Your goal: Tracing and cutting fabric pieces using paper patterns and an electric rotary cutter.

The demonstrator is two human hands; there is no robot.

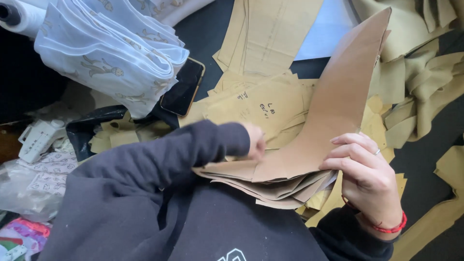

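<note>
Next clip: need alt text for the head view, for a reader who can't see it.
A person's right hand grips a stack of curved brown paper pattern pieces while the left hand touches its upper edge. More tan pattern pieces, a phone and folded printed pale blue fabric lie behind on the dark table.

Pattern pieces point(285, 179): stiff brown paper or thin card, matt, smooth, edges cleanly cut; the curved top piece point(338, 96) shows a slightly warmer, even matt face. Loose sheets point(270, 106) behind: paler tan paper, matt, with pen marks. Fabric offcuts point(415, 82): olive-tan woven cloth, dull, soft, limp folds. Folded stack point(111, 53): pale blue printed cloth, thin, smooth, lightly creased. Phone point(182, 88): glossy black glass face, tan case rim. Bench point(435, 140): dark, matt surface. Sleeve point(159, 159): dark knit cloth, matt, soft. Wrist cord point(386, 226): red thread. Bag point(24, 188): clear glossy plastic film.
</note>
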